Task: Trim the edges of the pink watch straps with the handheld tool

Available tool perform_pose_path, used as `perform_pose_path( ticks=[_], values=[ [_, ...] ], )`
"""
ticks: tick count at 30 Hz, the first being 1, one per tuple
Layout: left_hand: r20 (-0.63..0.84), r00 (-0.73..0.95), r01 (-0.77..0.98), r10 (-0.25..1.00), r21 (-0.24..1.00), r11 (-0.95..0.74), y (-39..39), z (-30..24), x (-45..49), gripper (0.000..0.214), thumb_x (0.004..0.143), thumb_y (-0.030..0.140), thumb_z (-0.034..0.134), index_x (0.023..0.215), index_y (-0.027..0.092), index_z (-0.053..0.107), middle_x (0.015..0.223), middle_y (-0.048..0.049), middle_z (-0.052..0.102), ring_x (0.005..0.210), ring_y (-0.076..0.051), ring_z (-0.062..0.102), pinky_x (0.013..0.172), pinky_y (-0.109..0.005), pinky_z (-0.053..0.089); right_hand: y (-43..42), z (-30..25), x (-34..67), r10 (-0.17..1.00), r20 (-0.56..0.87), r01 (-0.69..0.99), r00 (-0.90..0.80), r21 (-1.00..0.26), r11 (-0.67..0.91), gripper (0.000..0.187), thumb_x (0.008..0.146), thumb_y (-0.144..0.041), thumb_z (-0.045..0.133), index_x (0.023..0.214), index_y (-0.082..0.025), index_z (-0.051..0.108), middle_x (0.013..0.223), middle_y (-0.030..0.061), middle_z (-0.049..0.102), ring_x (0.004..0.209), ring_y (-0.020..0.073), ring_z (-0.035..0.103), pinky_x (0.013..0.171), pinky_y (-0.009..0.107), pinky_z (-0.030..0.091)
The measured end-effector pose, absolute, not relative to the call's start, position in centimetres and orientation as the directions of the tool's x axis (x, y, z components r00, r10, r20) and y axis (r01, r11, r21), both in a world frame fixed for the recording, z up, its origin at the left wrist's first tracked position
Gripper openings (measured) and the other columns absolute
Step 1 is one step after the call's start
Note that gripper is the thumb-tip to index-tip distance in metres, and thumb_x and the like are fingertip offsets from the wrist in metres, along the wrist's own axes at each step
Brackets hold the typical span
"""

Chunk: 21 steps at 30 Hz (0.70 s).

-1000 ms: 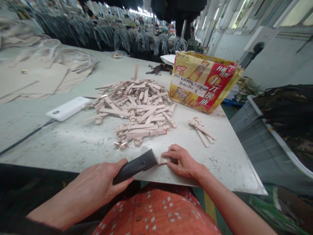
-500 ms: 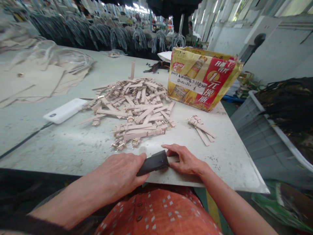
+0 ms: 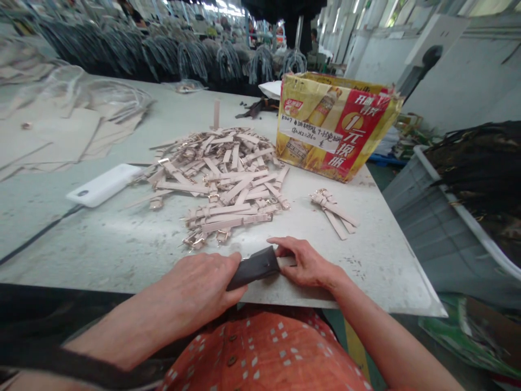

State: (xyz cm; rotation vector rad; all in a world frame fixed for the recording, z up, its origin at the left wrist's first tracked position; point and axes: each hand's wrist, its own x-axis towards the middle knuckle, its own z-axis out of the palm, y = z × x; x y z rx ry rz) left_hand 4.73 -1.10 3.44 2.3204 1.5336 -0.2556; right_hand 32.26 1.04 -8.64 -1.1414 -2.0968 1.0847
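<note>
My left hand (image 3: 207, 279) is wrapped round a black oblong hand tool (image 3: 257, 264) that looks like a stapler, held low over the table's front edge. At the tool's right end, my right hand (image 3: 303, 263) pinches a pale beige strap (image 3: 287, 262); the strap's far end is hidden at the tool. Beyond my hands lies a heap of beige buckle straps (image 3: 232, 152) with small gold-coloured buckles. A neater bundle of straps (image 3: 228, 217) rests at its near side. To the right, a few crossed straps (image 3: 334, 212) lie apart from the heap.
A yellow and red cardboard box (image 3: 325, 127) stands behind the straps. A white power bank (image 3: 103, 184) with a black cable lies at left. Beige sheets and clear plastic (image 3: 73, 125) cover the far left. A grey bin (image 3: 439, 217) stands right of the table (image 3: 391, 271).
The view has shifted slightly. Both hands keep their hold on the black tool and the strap, with hardly any movement between them.
</note>
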Motion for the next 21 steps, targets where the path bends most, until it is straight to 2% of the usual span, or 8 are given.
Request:
perform_pose_path(
  ticks=[6,9,11,15,17,21],
  values=[
    [-0.432,0.308,0.950,0.848,0.186,-0.250,-1.0,3.5,4.2,0.036,0.103,0.050,0.060,0.118,0.025,0.080,0.102,-0.0130,0.091,0.097,-0.036,0.088,0.081,-0.039,0.059,1.1,-8.8,32.2,0.860,0.106,0.444,-0.500,-0.821,0.359,0.081,0.085,-0.011,0.079,0.165,-0.020,0.067,0.114,0.0063,0.082,0.101,0.0225,0.071,0.101,0.040,0.059],
    [-0.419,0.259,0.960,0.870,0.207,-0.186,-1.0,3.7,3.0,0.044,0.102,0.054,0.055,0.122,0.023,0.078,0.108,-0.0152,0.091,0.098,-0.038,0.088,0.082,-0.042,0.059,1.1,-8.6,32.1,0.863,0.086,0.456,-0.498,-0.820,0.345,0.085,0.084,-0.011,0.078,0.167,-0.022,0.065,0.115,0.0057,0.082,0.101,0.0222,0.071,0.102,0.040,0.059],
    [-0.401,0.229,0.969,0.887,0.176,-0.171,-1.2,3.9,2.4,0.047,0.102,0.057,0.053,0.123,0.022,0.077,0.109,-0.0161,0.091,0.100,-0.039,0.088,0.083,-0.043,0.059,1.1,-8.6,32.1,0.867,0.068,0.468,-0.493,-0.820,0.330,0.086,0.082,-0.009,0.078,0.167,-0.024,0.065,0.116,0.0046,0.082,0.102,0.0218,0.072,0.103,0.040,0.058],
    [-0.473,0.253,0.968,0.844,0.125,-0.220,-2.2,4.1,2.9,0.037,0.103,0.052,0.054,0.113,0.026,0.078,0.100,-0.0136,0.090,0.097,-0.040,0.088,0.082,-0.043,0.059,1.1,-9.0,32.1,0.865,0.082,0.457,-0.494,-0.822,0.339,0.085,0.081,-0.008,0.079,0.163,-0.023,0.068,0.115,0.0046,0.081,0.101,0.0219,0.072,0.102,0.040,0.059],
    [-0.463,0.281,0.959,0.841,0.153,-0.237,-2.5,3.9,3.8,0.031,0.102,0.048,0.058,0.110,0.027,0.079,0.096,-0.0127,0.089,0.094,-0.039,0.087,0.082,-0.042,0.059,1.2,-9.3,32.1,0.860,0.107,0.444,-0.499,-0.820,0.359,0.080,0.082,-0.009,0.078,0.160,-0.022,0.070,0.114,0.0052,0.081,0.099,0.0219,0.072,0.100,0.039,0.059],
    [-0.350,0.306,0.940,0.885,0.256,-0.224,-2.2,3.2,4.8,0.027,0.099,0.050,0.067,0.108,0.027,0.078,0.090,-0.0120,0.088,0.091,-0.036,0.087,0.085,-0.041,0.060,1.3,-9.6,32.2,0.857,0.160,0.435,-0.490,-0.807,0.400,0.075,0.083,-0.010,0.078,0.157,-0.020,0.071,0.112,0.0058,0.081,0.096,0.0216,0.071,0.097,0.038,0.059]
  ],
)
